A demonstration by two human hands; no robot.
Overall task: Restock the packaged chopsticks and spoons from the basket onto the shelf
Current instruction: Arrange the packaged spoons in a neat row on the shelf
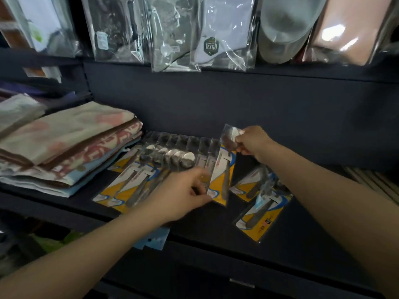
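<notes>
One packaged spoon (223, 169), on a yellow and white card in clear plastic, stands tilted above the dark shelf (216, 225). My right hand (251, 142) pinches its top end, and my left hand (183, 196) grips its lower left edge. To its left, a row of packaged spoons (155, 167) lies overlapped on the shelf. Two more spoon packs (261, 203) lie to its right, one reaching the shelf's front edge. The basket and the chopsticks are out of view.
A stack of folded towels (64, 147) fills the shelf's left part. Bagged socks and cloth goods (200, 33) hang above the shelf's back panel. A blue packet (154, 239) pokes out below the front edge. Striped items (367, 178) lie at the far right.
</notes>
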